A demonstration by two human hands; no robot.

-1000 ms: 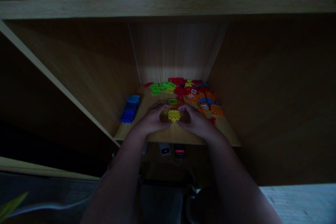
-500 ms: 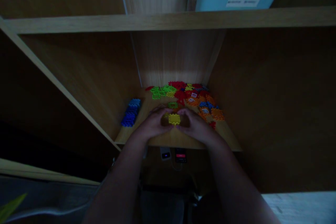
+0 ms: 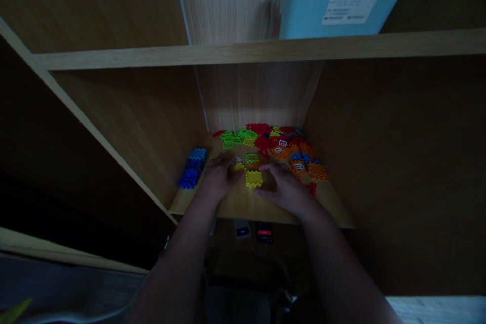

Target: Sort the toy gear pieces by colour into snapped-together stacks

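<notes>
A square yellow interlocking tile (image 3: 253, 179) with notched edges, apparently a small stack, lies near the front of the shelf. My right hand (image 3: 284, 187) is at its right side, thumb and forefinger apart near the two right corners; whether they touch it is unclear. To the left, my left hand (image 3: 218, 178) has its thumb and forefinger spread around the edge of another yellow piece (image 3: 238, 167), partly hidden by the fingers. Just behind these lie a green frame-shaped piece (image 3: 252, 158) and a white piece (image 3: 237, 160).
Blue tiles (image 3: 192, 168) are stacked at the left. Green pieces (image 3: 235, 137), red pieces (image 3: 261, 144) and orange pieces (image 3: 317, 171) lie at the back and right. A light blue box (image 3: 304, 15) stands on the upper shelf (image 3: 235, 53). Below are a phone (image 3: 265, 233) and a white device (image 3: 242, 229).
My left hand has left the yellow square tile and moved left to the other yellow piece. My right hand stays beside the tile with its fingers slightly wider. The view has tilted up a little.
</notes>
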